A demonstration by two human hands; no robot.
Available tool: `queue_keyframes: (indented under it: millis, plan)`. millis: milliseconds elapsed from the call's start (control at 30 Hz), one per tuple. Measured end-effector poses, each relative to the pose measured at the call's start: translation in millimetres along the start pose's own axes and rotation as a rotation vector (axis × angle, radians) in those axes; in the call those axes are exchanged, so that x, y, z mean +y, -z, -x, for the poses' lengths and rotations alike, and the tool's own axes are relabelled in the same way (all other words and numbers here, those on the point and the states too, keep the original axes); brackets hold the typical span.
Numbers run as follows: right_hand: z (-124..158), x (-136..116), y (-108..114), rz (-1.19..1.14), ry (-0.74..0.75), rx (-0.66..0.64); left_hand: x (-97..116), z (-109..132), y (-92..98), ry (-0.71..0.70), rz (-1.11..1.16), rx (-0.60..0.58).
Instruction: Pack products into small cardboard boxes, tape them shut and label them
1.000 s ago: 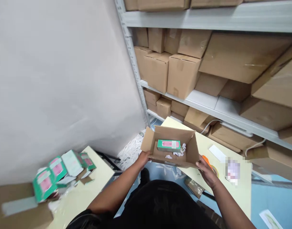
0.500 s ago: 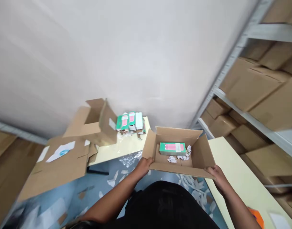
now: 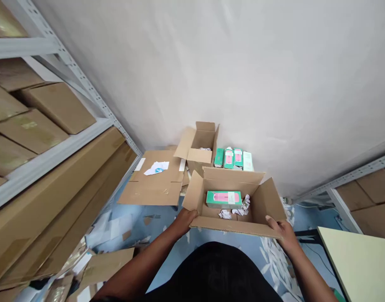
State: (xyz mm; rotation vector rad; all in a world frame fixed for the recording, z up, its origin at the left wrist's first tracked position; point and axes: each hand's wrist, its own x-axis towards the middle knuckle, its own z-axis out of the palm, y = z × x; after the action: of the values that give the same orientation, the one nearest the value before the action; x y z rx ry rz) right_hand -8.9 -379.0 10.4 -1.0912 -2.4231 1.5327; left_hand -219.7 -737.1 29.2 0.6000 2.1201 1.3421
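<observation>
An open cardboard box (image 3: 233, 226) is held up in front of me. My left hand (image 3: 186, 220) grips its near left corner, and my right hand (image 3: 282, 230) grips the near right corner with the thumb over the edge. Inside lies a green and pink product box (image 3: 223, 199), with crumpled paper (image 3: 225, 214) beside it. Beyond the held box, several green boxes (image 3: 229, 158) stand in a row. To their left is another open carton (image 3: 200, 156) with paper in it.
A flattened cardboard sheet (image 3: 154, 184) with torn white paper lies left of the far carton. Shelves (image 3: 63, 138) with cartons rise at the left, more at the right. A pale table (image 3: 359, 260) is at lower right. Paper scraps litter the blue floor (image 3: 176, 256).
The view has swung left, bringing the left shelves in and shifting the far carton and green boxes rightward. Both hands still hold the box, which now overlaps the table with the green boxes.
</observation>
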Motion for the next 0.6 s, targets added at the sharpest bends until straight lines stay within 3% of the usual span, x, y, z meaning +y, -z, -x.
queue_keyframes:
  millis: [133,233,433,600]
  plan:
    - [-11.4,-34.6,-51.3,-0.054,-0.020,-0.041,-21.2,8.1,50.0,0.014,-0.071,0.041]
    - [-18.2,-49.9,-76.1,-0.187,-0.031,-0.162,-28.9,6.7,73.3,0.015,-0.072,0.072]
    - [-45.1,-55.3,-99.2,-0.255,-0.210,-0.201,-35.5,-3.4,86.3,0.017,-0.069,0.094]
    - [-73.2,-61.7,-108.8,-0.084,0.002,-0.145,-43.3,-17.0,92.5,0.133,-0.032,0.154]
